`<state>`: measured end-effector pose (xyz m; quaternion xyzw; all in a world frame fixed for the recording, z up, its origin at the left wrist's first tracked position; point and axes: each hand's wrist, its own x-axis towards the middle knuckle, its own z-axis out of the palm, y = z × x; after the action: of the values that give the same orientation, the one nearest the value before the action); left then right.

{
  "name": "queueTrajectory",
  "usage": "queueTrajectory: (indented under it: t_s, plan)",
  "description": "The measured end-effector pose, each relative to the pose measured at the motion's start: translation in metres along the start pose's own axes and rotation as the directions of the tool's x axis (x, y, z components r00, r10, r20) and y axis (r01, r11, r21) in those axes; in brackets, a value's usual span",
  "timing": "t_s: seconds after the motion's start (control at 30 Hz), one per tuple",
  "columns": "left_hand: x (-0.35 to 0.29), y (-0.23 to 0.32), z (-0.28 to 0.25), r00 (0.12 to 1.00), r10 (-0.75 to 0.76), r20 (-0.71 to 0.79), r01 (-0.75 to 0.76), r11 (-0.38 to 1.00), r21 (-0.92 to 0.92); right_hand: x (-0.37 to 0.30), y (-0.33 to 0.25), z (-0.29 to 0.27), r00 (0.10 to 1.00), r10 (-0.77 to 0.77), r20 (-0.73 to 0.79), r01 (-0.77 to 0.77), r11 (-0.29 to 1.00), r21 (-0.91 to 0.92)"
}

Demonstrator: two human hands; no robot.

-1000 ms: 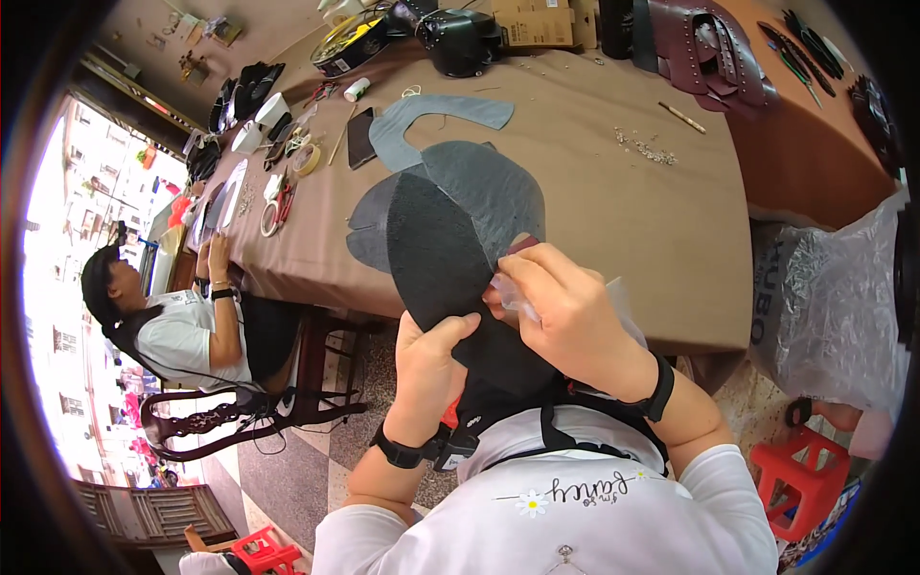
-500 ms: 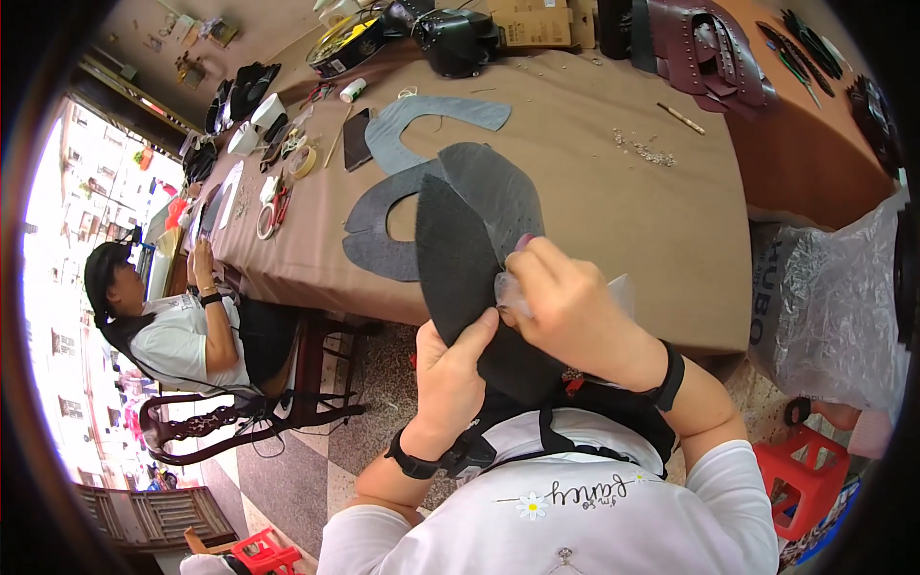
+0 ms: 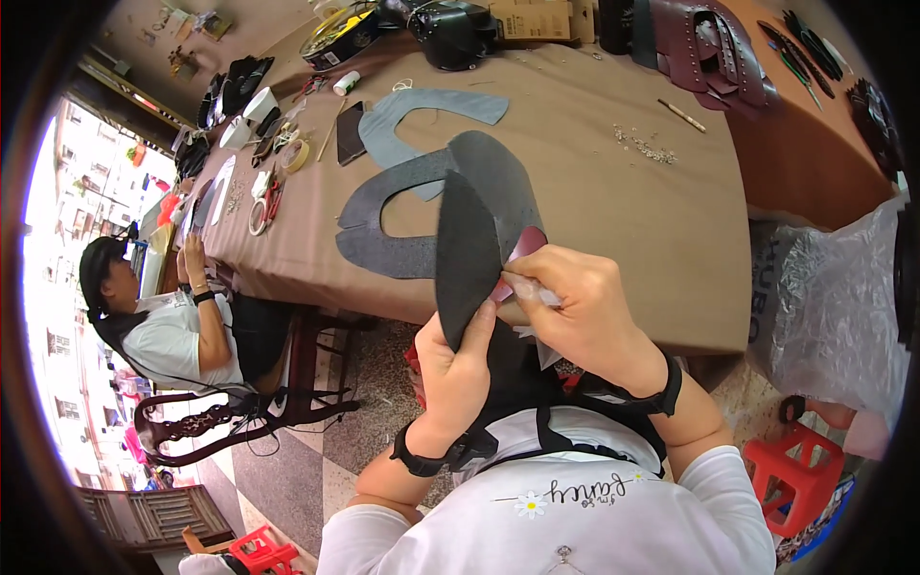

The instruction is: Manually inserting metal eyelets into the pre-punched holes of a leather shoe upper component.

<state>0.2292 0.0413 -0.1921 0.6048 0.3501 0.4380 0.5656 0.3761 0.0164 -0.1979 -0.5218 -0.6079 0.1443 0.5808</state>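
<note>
My left hand (image 3: 454, 376) is closed on the edge of a dark, leather-like piece (image 3: 466, 264), its thumb on the right-hand side. The piece is tilted up above the table's near edge. Just right of it, my right hand (image 3: 586, 302) pinches crumpled translucent plastic film (image 3: 533, 289). A glossy maroon-pink strip (image 3: 526, 243) shows between the piece and my right fingers; how it is attached I cannot tell. Behind the held piece lie a dark grey curved piece with a rounded opening (image 3: 379, 261) and a lighter grey curved piece (image 3: 388, 129).
A brown cloth covers the table (image 3: 632, 240). Red-handled scissors (image 3: 272, 199), a tape roll (image 3: 294, 155) and small metal bits (image 3: 644, 146) lie on it. At left a person (image 3: 182, 316) sits working. A red stool (image 3: 793, 479) and a plastic-wrapped bundle (image 3: 834, 297) stand at right.
The dark piece has turned and shifted slightly right, looking narrower. My right hand has moved a little right and down, with the film in its fingers. More of the maroon-pink strip shows.
</note>
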Motion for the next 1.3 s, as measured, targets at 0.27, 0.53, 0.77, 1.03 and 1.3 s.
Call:
queueTrajectory:
  t_s: [0.27,0.53,0.77,1.03,1.3]
  plan:
    - [0.001,-0.003,-0.002,0.999,0.030,0.015,-0.031,0.995,0.094,0.007,0.001,-0.001,0.994,0.110,0.018,-0.110,0.994,-0.001]
    - [0.011,-0.002,-0.011,0.944,-0.313,0.105,0.323,0.815,-0.482,0.007,0.015,-0.011,0.958,0.285,0.030,-0.286,0.945,0.155]
    - [0.011,0.000,-0.007,0.946,-0.276,0.171,0.324,0.808,-0.492,0.008,0.014,0.012,0.946,0.309,-0.095,-0.263,0.908,0.327]
    - [0.016,0.002,-0.025,0.974,-0.225,0.037,0.220,0.888,-0.403,0.020,0.024,0.006,0.949,0.307,-0.067,-0.277,0.917,0.287]
    - [0.017,0.005,-0.055,0.968,-0.239,-0.082,0.191,0.903,-0.384,0.017,0.044,0.002,0.882,-0.097,-0.462,0.018,0.985,-0.172]
